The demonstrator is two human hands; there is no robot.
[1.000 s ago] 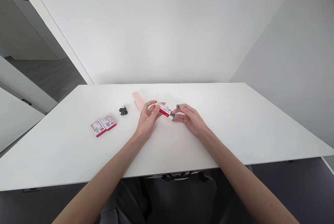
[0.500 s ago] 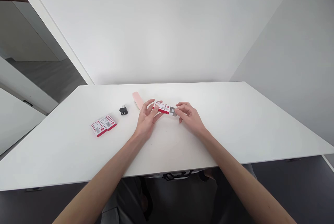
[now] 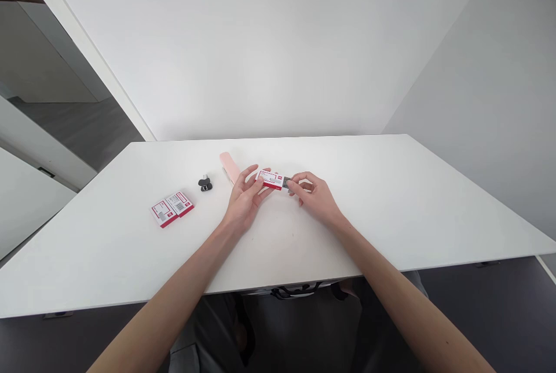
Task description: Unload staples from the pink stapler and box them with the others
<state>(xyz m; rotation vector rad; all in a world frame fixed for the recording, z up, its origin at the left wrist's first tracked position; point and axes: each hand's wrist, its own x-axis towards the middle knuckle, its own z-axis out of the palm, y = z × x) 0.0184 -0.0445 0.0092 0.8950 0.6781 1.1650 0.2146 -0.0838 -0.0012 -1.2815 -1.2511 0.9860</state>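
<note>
My left hand (image 3: 244, 202) is closed around a small white and red staple box (image 3: 270, 180), its thumb on the front and its fingers behind. From the box's right end juts a grey piece (image 3: 286, 183); I cannot tell whether it is a flap or staples. My right hand (image 3: 316, 198) pinches that piece between thumb and fingertips. Behind the left hand lies a pink stapler (image 3: 230, 167), its near end hidden by the fingers. Further left is a small black staple remover (image 3: 205, 183).
Two more white and red boxes (image 3: 172, 208) lie side by side at the left of the white table (image 3: 391, 205). A white wall (image 3: 269, 54) rises behind the far edge. Below the front edge, a black handle-like part (image 3: 295, 291) shows.
My right hand has moved slightly left toward the box, and less of the grey piece shows. The left hand and the things on the table stay put.
</note>
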